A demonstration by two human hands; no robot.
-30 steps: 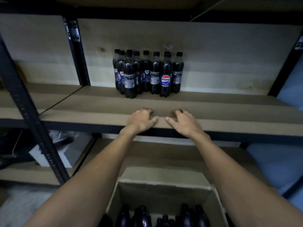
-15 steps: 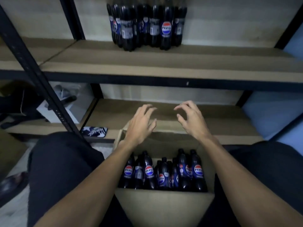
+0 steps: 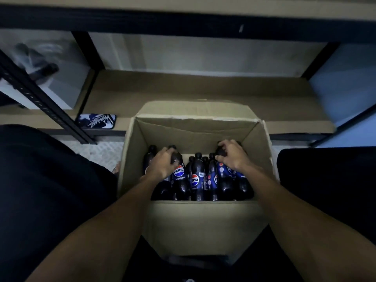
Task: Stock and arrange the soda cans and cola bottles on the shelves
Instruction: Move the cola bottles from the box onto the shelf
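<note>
An open cardboard box (image 3: 201,226) stands on the floor between my knees, holding several dark cola bottles (image 3: 196,178) with blue labels. My left hand (image 3: 161,164) is inside the box, its fingers curled round the neck of a bottle (image 3: 179,174) on the left side. Over on the right side, my right hand (image 3: 232,156) grips the top of another bottle (image 3: 222,174). The lower shelf board (image 3: 203,92) lies just behind the box. Only the front beam of the upper shelf (image 3: 183,21) shows at the top.
A phone with a printed case (image 3: 95,121) lies at the lower shelf's front left edge. A black slotted upright (image 3: 40,98) slants across the left. A white box (image 3: 50,78) sits on the neighbouring shelf. My dark-clothed knees flank the cardboard box.
My view has tipped down from the upper shelf to the box. Both hands dropped from above the box into it and closed round bottle tops.
</note>
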